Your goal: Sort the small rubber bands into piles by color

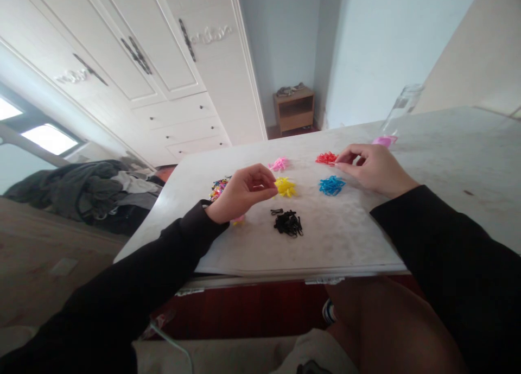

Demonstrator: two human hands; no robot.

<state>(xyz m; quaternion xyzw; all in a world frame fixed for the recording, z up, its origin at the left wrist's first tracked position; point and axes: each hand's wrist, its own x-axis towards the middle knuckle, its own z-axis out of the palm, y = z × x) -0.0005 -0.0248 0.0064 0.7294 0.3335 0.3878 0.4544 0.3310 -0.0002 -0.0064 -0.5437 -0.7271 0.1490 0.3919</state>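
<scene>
My left hand (248, 192) is pinched above the table, its fingertips beside a pile of yellow rubber bands (286, 187). Whatever it holds, if anything, is too small to make out. At the red rubber band pile (325, 158), my right hand (368, 166) has thumb and forefinger closed on what looks like a red band. Blue rubber bands (331, 185) lie just below that hand. A pink pile (279, 164) sits farther back, and a black pile (288, 223) lies closest to me. Partly hidden behind my left hand is a mixed-colour heap (218, 188).
A clear glass bottle (402, 111) stands at the table's far right, with a pink object (385, 140) by its base. The white table's front edge (305, 271) runs before my legs. Dark clothes (89, 195) are heaped to the left; a white wardrobe (163, 64) rises behind.
</scene>
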